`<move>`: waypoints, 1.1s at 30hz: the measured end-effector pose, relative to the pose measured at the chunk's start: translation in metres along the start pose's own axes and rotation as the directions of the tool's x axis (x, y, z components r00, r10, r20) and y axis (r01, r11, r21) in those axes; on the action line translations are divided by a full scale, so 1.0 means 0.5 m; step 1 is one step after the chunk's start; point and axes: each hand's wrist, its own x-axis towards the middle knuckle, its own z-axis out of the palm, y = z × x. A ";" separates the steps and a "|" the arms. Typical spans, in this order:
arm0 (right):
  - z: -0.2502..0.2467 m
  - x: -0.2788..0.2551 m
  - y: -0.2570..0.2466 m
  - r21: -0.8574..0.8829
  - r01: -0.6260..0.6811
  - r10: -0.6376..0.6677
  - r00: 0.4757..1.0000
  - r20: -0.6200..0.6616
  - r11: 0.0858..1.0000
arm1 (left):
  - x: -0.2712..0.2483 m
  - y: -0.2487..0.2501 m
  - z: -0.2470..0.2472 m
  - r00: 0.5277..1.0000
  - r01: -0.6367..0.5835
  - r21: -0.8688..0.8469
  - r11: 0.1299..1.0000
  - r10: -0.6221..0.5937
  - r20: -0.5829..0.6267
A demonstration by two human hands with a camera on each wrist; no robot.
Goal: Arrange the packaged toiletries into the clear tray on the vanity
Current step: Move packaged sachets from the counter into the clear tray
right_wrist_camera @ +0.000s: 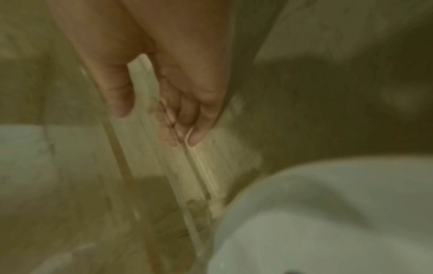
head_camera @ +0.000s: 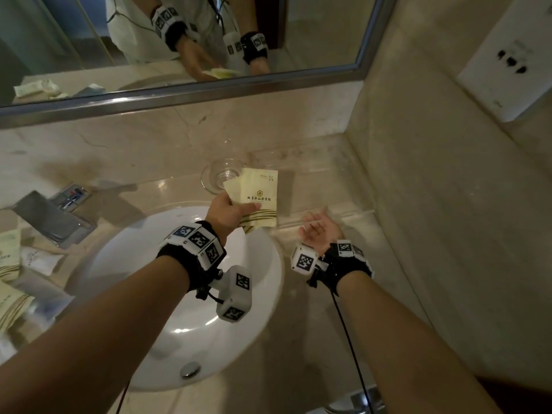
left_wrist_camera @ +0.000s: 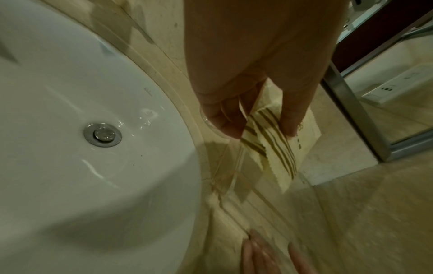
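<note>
My left hand [head_camera: 236, 212] pinches two overlapping pale yellow sachets [head_camera: 260, 198] with brown stripes, holding them just above the left end of the clear tray [head_camera: 322, 186]. The left wrist view shows the thumb and fingers [left_wrist_camera: 225, 122] clamped on the striped ends of the sachets [left_wrist_camera: 269, 148]. The tray lies on the marble vanity right of the basin and looks empty. My right hand [head_camera: 316, 231] grips the tray's near rim. In the right wrist view this hand [right_wrist_camera: 159, 115] has its thumb on one side of the rim [right_wrist_camera: 199, 166] and its fingers on the other.
A small glass dish [head_camera: 221, 174] sits behind the sachets, by the tray's left end. The white basin [head_camera: 185, 294] lies below my arms. More sachets [head_camera: 9, 258] and a dark flat pack [head_camera: 53, 219] lie at the far left. A wall [head_camera: 448, 204] closes the right side.
</note>
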 end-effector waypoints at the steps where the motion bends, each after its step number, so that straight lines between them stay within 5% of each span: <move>1: -0.009 0.001 0.001 -0.024 -0.021 0.021 0.999 -0.025 0.999 | 0.001 0.000 0.002 1.000 0.001 -0.001 1.000 -0.001 0.001; 15: -0.109 -0.046 -0.022 -0.591 -0.142 -0.028 0.963 -0.268 0.794 | 0.010 -0.007 0.030 0.997 -0.011 -0.005 1.000 0.011 0.075; 23: -0.127 -0.087 -0.022 -0.609 -0.151 0.009 0.973 -0.230 0.779 | 0.010 -0.001 0.040 0.994 -0.015 -0.033 0.999 0.018 0.103; 25: -0.128 -0.105 -0.022 -0.670 -0.248 0.061 0.955 -0.289 0.700 | 0.011 -0.004 0.039 0.993 -0.020 -0.022 1.000 0.023 0.116; 28: -0.121 -0.112 -0.034 -0.923 -0.230 -0.045 0.966 -0.256 0.308 | 0.015 -0.011 0.041 0.992 -0.017 -0.015 1.000 0.019 0.124; 30: -0.098 -0.114 -0.042 -0.981 -0.126 -0.135 0.980 -0.146 0.148 | 0.016 -0.014 0.043 0.993 -0.002 0.001 1.000 0.002 0.121; 31: -0.081 -0.115 -0.047 -0.990 -0.057 -0.179 0.981 -0.079 0.128 | 0.016 -0.015 0.044 0.992 -0.001 0.016 1.000 -0.001 0.124; 33: -0.036 -0.122 -0.059 -0.963 0.091 -0.217 0.975 0.036 0.253 | 0.015 -0.016 0.048 0.990 -0.013 0.043 0.999 0.007 0.140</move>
